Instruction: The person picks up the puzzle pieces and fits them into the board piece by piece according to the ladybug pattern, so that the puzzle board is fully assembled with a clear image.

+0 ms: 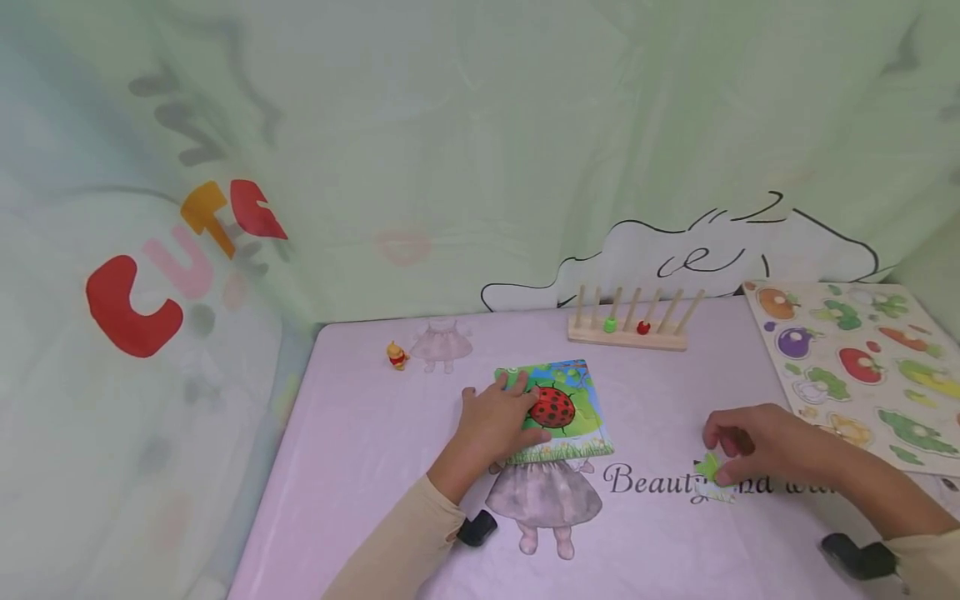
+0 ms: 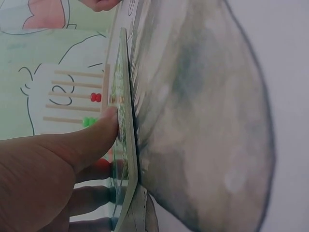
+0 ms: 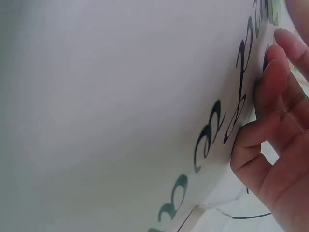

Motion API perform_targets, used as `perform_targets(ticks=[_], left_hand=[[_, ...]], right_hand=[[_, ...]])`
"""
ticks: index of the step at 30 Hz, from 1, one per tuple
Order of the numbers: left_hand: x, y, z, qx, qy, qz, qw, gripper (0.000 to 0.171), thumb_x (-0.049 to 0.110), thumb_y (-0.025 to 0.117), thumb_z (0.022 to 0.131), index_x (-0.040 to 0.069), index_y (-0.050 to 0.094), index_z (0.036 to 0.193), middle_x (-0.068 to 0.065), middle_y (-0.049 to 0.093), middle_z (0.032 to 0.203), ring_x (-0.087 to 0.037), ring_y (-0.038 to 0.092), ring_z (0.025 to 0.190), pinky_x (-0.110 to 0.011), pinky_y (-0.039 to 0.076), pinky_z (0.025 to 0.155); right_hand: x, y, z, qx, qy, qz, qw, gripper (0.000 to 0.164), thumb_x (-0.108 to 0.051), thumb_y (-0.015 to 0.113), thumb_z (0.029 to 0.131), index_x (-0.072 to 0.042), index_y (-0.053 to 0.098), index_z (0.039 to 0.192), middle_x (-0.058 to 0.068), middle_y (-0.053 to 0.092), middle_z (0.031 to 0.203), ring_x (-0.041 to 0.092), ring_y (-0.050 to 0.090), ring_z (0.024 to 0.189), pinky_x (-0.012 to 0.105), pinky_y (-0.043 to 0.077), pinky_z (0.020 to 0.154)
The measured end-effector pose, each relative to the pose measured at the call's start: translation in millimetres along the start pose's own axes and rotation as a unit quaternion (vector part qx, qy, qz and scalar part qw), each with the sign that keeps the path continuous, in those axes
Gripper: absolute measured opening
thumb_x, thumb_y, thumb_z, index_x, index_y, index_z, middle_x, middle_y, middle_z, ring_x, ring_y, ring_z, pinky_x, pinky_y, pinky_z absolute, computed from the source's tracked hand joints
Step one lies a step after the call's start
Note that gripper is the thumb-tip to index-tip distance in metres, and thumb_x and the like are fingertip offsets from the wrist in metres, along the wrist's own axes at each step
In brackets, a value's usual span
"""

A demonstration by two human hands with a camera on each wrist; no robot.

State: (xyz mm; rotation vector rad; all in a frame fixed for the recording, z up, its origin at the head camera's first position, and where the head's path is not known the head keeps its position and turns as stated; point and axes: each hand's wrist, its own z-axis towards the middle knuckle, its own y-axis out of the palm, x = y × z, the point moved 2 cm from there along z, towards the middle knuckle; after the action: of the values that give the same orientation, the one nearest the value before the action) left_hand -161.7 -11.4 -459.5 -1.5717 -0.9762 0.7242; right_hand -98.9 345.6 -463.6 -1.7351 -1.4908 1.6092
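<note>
My left hand lies across the left side of a square ladybug puzzle, with its fingers spread. In the left wrist view, the thumb presses near the edge of the puzzle board. Over to the right, my right hand holds a small green-and-white puzzle piece by the thumb and fingertips, low over the printed lettering. The piece looks blurred. In the right wrist view, the curled fingers are close to the tabletop and mostly hide the piece.
A wooden peg rack with green and red beads stands behind the puzzle. At the right lies a vegetable knob-puzzle board, near my right forearm. A small yellow-and-red bear figure stands at the back left. Curtains hang behind and left of the table.
</note>
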Motion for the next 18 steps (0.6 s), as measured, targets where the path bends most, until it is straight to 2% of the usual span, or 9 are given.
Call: perform_targets(ticks=[4,12,18], left_hand=[[-0.1,-0.1,0.3,0.001,0.0,-0.002,1.0,0.072,0.069,0.061,0.091,0.034,0.048,0.153,0.005,0.033,0.166,-0.022,0.033,0.154,-0.062,0.041,0.104],[0.2,-0.1,1.5,-0.003,0.002,0.0,1.0,0.074,0.069,0.06,0.091,0.033,0.047,0.154,0.005,0.033,0.167,-0.023,0.032,0.154,-0.063,0.041,0.104],[0.6,0.7,1.5,-0.003,0.0,-0.001,1.0,0.074,0.069,0.06,0.091,0.034,0.047,0.154,0.005,0.032,0.167,-0.023,0.032,0.155,-0.063,0.041,0.104]], right_hand=[[-0.7,-2.9,-1.3,-0.008,-0.003,0.013,1.0,0.042,-0.041,0.092,0.071,-0.026,0.065,0.1,-0.009,0.056,0.081,0.003,0.049,0.072,0.022,0.041,0.061],[-0.2,-2.1,0.0,0.001,0.002,0.025,1.0,0.039,-0.037,0.089,0.076,-0.025,0.066,0.105,-0.01,0.058,0.085,0.002,0.05,0.074,0.021,0.043,0.063],[3.3,1.3,2.5,-0.018,-0.013,0.036,0.999,0.039,-0.035,0.086,0.081,-0.023,0.063,0.111,-0.009,0.056,0.085,0.003,0.051,0.076,0.022,0.042,0.063]])
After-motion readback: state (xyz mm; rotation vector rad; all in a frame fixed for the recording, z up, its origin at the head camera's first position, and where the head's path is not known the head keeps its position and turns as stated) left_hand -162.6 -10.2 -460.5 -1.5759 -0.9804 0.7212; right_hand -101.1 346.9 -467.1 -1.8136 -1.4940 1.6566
